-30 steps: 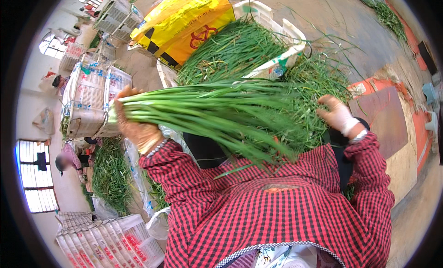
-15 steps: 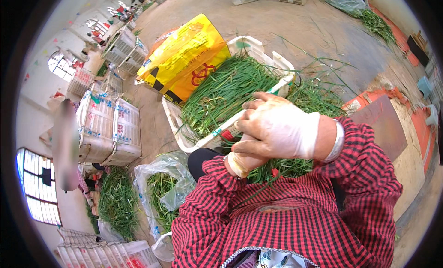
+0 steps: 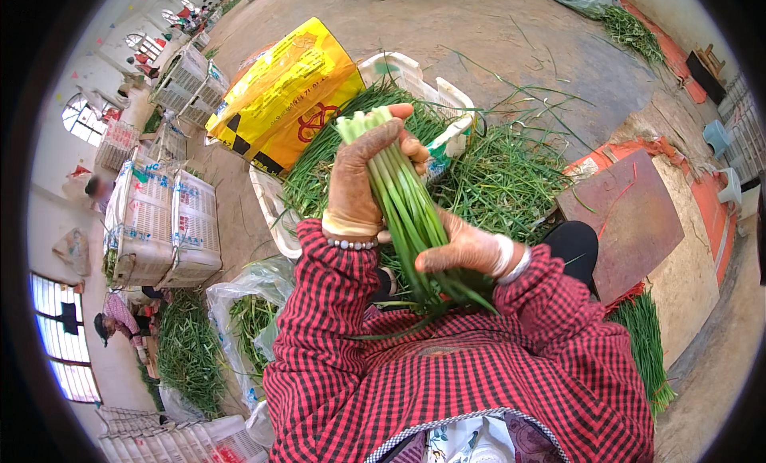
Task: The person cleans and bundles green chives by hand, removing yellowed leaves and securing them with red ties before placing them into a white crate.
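A bunch of green chives (image 3: 405, 200) is held slanting in front of my chest, its pale stem ends at the upper left and its leaf tips toward my lap. My left hand (image 3: 357, 172) wraps around the stems near the pale ends. Lower down, my right hand (image 3: 469, 245) grips the leafy part, thumb on top. Both hands wear thin, stained gloves. Beyond them stands a white plastic crate (image 3: 275, 200) filled with loose chives (image 3: 323, 160), and a yellow printed bag (image 3: 287, 88) leans in its far left side.
Loose greens (image 3: 503, 176) lie right of the crate. A reddish-brown board (image 3: 630, 232) and a tied chive bundle (image 3: 642, 343) are at my right. On the left are a clear plastic bag (image 3: 227, 319), strapped stacked crates (image 3: 163, 224) and another person (image 3: 120, 319).
My hands were crossed at the wrists over the crate. Now they are apart and hold the chive bunch. My view has shifted, bringing the bundle at my right into sight.
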`<action>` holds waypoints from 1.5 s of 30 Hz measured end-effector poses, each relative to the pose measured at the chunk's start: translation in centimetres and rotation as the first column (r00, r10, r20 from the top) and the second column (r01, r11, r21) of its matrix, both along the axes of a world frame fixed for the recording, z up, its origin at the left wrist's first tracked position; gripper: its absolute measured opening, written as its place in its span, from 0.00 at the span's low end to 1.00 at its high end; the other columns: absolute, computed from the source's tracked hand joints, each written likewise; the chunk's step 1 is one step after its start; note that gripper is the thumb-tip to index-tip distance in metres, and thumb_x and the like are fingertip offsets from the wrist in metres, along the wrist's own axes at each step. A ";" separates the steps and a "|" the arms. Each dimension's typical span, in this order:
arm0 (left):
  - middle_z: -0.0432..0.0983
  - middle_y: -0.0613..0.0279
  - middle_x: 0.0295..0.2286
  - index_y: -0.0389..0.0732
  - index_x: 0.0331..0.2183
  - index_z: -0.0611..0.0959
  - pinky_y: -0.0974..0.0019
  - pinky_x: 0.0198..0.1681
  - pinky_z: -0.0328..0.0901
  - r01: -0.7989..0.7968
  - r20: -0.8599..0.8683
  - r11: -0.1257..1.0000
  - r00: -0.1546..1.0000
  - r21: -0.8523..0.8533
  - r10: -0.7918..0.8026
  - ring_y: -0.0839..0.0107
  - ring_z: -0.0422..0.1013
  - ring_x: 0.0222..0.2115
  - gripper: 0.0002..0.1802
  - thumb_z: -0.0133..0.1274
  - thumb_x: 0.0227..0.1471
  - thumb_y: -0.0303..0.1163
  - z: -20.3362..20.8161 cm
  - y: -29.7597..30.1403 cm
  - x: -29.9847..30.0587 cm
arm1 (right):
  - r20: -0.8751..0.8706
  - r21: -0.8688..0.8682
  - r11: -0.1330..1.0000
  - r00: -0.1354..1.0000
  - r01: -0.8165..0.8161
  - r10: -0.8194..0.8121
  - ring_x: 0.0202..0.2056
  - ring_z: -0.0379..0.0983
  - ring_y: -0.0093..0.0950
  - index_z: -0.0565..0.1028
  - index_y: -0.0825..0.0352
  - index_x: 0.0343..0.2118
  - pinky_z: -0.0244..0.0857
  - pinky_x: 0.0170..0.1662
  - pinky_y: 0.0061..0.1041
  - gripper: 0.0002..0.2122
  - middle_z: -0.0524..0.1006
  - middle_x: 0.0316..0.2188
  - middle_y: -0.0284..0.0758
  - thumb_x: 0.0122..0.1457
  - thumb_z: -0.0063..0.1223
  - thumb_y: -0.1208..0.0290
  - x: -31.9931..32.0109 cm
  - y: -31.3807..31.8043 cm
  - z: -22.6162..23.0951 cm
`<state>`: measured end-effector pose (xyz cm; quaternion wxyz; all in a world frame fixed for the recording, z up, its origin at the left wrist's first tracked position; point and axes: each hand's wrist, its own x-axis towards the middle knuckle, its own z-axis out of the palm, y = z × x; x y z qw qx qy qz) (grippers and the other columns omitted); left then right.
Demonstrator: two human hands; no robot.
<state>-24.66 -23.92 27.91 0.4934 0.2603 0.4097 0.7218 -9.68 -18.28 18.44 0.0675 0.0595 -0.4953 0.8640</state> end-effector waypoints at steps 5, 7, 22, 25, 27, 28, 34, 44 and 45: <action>0.77 0.62 0.27 0.35 0.54 0.71 0.69 0.33 0.71 0.040 0.005 0.998 0.999 -0.042 -0.039 0.69 0.75 0.28 0.30 0.59 0.53 0.39 -2.4 2.8 1.5 | 0.133 -0.122 0.978 0.979 0.168 -0.151 0.46 0.71 0.22 0.63 0.60 0.61 0.66 0.51 0.26 0.34 0.75 0.45 0.27 0.52 0.69 0.72 1.5 -1.8 -1.4; 0.78 0.62 0.28 0.36 0.56 0.70 0.68 0.35 0.72 0.058 -0.018 0.998 0.998 -0.023 -0.058 0.68 0.76 0.31 0.32 0.59 0.54 0.41 -2.9 4.5 2.1 | 0.142 -0.194 0.944 0.959 0.268 -0.244 0.43 0.74 0.23 0.67 0.62 0.58 0.69 0.49 0.26 0.30 0.76 0.42 0.28 0.52 0.68 0.72 1.8 -2.0 -1.6; 0.79 0.62 0.45 0.41 0.52 0.76 0.70 0.45 0.68 0.312 -0.190 0.756 0.848 -0.575 -0.494 0.76 0.75 0.43 0.23 0.55 0.60 0.42 -15.7 9.8 4.8 | -0.295 0.196 0.187 0.239 0.963 -0.925 0.33 0.72 0.22 0.63 0.73 0.60 0.74 0.34 0.18 0.27 0.75 0.35 0.33 0.59 0.56 0.73 35.6 15.0 15.0; 0.79 0.65 0.45 0.42 0.53 0.77 0.72 0.45 0.66 0.324 -0.292 0.754 0.778 -0.572 -0.556 0.78 0.73 0.43 0.23 0.54 0.59 0.41 -19.3 13.3 8.5 | -0.148 0.621 -0.104 -0.015 0.777 -0.989 0.34 0.72 0.21 0.65 0.72 0.58 0.73 0.34 0.19 0.25 0.76 0.36 0.32 0.59 0.57 0.72 39.5 15.4 15.2; 0.78 0.68 0.44 0.41 0.50 0.80 0.73 0.47 0.63 0.395 -0.411 0.783 0.687 -0.481 -0.599 0.80 0.70 0.45 0.20 0.55 0.58 0.39 -21.9 15.8 12.1 | -0.015 0.871 -0.170 -0.321 0.460 -0.947 0.36 0.73 0.21 0.68 0.71 0.56 0.73 0.35 0.21 0.22 0.77 0.37 0.32 0.59 0.57 0.73 41.2 16.7 12.9; 0.78 0.68 0.44 0.40 0.49 0.81 0.74 0.47 0.63 0.483 -0.393 0.762 0.660 -0.432 -0.640 0.82 0.69 0.44 0.19 0.54 0.59 0.38 -22.6 17.2 14.5 | -0.059 0.922 -0.158 -0.276 0.353 -0.959 0.35 0.74 0.22 0.70 0.70 0.54 0.73 0.36 0.24 0.21 0.78 0.36 0.31 0.58 0.57 0.74 41.2 17.5 10.7; 0.80 0.64 0.41 0.39 0.48 0.83 0.71 0.50 0.65 0.825 -0.287 0.230 0.086 -0.517 -0.954 0.76 0.72 0.42 0.21 0.56 0.59 0.42 -24.9 23.2 27.6 | -0.093 0.995 -0.093 0.003 -0.035 -0.996 0.41 0.78 0.32 0.65 0.62 0.61 0.72 0.43 0.34 0.28 0.80 0.41 0.38 0.56 0.59 0.69 37.6 23.6 -10.5; 0.82 0.55 0.33 0.45 0.38 0.86 0.60 0.45 0.69 0.675 -0.432 0.227 -0.149 -0.702 -0.890 0.59 0.77 0.36 0.20 0.54 0.53 0.49 -27.3 26.5 26.2 | 0.084 0.928 0.064 0.040 -0.366 -0.996 0.59 0.62 0.44 0.51 0.67 0.68 0.54 0.62 0.41 0.51 0.63 0.61 0.47 0.47 0.61 0.41 30.7 22.2 -15.4; 0.82 0.56 0.31 0.46 0.37 0.86 0.59 0.44 0.69 0.704 -0.448 0.261 -0.090 -0.660 -0.889 0.59 0.78 0.35 0.19 0.54 0.53 0.49 -29.1 26.3 25.9 | 0.070 0.929 0.049 0.044 -0.366 -0.997 0.60 0.62 0.43 0.51 0.67 0.68 0.54 0.62 0.41 0.51 0.63 0.61 0.47 0.47 0.61 0.41 30.9 22.1 -15.6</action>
